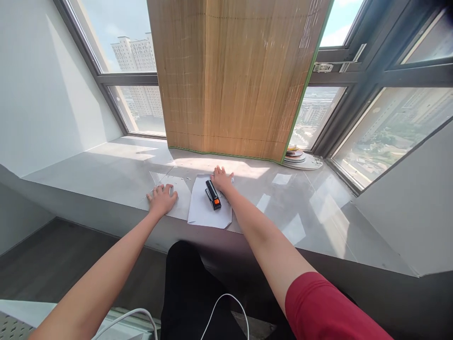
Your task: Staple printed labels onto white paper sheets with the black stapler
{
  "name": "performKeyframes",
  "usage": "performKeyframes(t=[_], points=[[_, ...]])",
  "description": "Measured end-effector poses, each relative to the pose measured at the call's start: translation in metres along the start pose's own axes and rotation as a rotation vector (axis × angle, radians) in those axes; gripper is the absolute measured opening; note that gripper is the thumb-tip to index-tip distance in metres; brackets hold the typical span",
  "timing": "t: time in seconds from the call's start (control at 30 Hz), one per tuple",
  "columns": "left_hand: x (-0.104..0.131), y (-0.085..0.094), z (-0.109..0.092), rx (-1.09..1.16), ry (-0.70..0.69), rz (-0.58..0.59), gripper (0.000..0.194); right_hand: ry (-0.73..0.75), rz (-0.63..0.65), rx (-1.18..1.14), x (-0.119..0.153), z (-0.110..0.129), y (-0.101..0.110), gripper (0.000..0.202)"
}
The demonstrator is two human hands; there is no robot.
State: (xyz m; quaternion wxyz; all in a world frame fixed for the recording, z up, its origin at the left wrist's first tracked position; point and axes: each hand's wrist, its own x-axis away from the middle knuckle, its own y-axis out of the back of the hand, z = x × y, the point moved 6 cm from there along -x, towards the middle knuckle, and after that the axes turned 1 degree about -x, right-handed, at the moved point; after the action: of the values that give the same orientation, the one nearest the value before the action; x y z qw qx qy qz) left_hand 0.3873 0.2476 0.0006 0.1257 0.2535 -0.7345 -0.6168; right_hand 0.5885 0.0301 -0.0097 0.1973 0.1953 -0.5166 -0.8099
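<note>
A black stapler (213, 194) with an orange patch at its near end lies on white paper (200, 212) at the front of the windowsill. My right hand (222, 179) rests with fingers spread on the paper's far right corner, just beyond the stapler and not gripping it. To the left of the paper, my left hand (162, 200) lies on the sill with its fingers apart and slightly curled, holding nothing. Small pale bits are scattered on the sill between the hands and beside my right wrist; they are too small to name.
A bamboo blind (230, 85) hangs behind the sill (109, 174). Stacked round plates or discs (300, 159) stand at the back right by the window. White cables (229, 296) cross near my legs. The sill's front edge drops off below the paper.
</note>
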Motion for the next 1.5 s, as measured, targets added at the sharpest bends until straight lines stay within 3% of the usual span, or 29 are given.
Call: performKeyframes(t=[0.17,0.33,0.43,0.57,0.77,0.9,0.97,1.03,1.17,1.27,1.37,1.5], points=[[-0.001,-0.002,0.003,0.017,0.021,0.016,0.056,0.137,-0.176,0.008,0.023,0.004,0.02,0.049],[-0.006,-0.005,0.006,0.02,0.011,-0.012,0.055,0.232,-0.085,0.025,0.063,-0.008,0.011,0.04],[-0.008,-0.006,0.008,0.01,0.001,-0.017,0.056,0.267,-0.022,0.065,0.085,-0.022,0.009,0.044],[-0.009,-0.007,0.01,0.01,0.003,-0.014,0.057,0.225,0.056,0.102,0.11,-0.061,0.025,0.053],[-0.01,-0.008,0.012,0.018,0.019,0.009,0.063,0.088,0.048,0.163,0.163,-0.152,0.076,0.056],[-0.008,-0.004,0.008,-0.031,-0.002,0.012,0.062,0.048,0.049,0.186,0.186,-0.183,0.092,0.058],[-0.001,0.0,-0.01,-0.078,-0.09,-0.057,0.054,0.036,0.04,0.185,0.188,-0.185,0.092,0.057],[0.013,0.0,-0.049,-0.051,-0.281,-0.113,0.048,0.033,0.021,0.172,0.186,-0.183,0.09,0.056],[0.065,-0.023,-0.165,0.304,-0.723,0.093,0.051,0.06,-0.065,0.046,0.18,-0.183,0.093,0.054],[0.101,-0.044,-0.237,0.291,-0.89,0.207,0.062,0.061,-0.298,-0.162,0.184,-0.191,0.113,0.048],[0.114,-0.06,-0.266,0.196,-0.86,0.287,0.064,0.004,-0.537,-0.319,0.2,-0.199,0.13,0.039],[0.114,-0.058,-0.266,0.2,-0.81,0.235,0.063,0.006,-0.527,-0.426,0.221,-0.184,0.118,0.042]])
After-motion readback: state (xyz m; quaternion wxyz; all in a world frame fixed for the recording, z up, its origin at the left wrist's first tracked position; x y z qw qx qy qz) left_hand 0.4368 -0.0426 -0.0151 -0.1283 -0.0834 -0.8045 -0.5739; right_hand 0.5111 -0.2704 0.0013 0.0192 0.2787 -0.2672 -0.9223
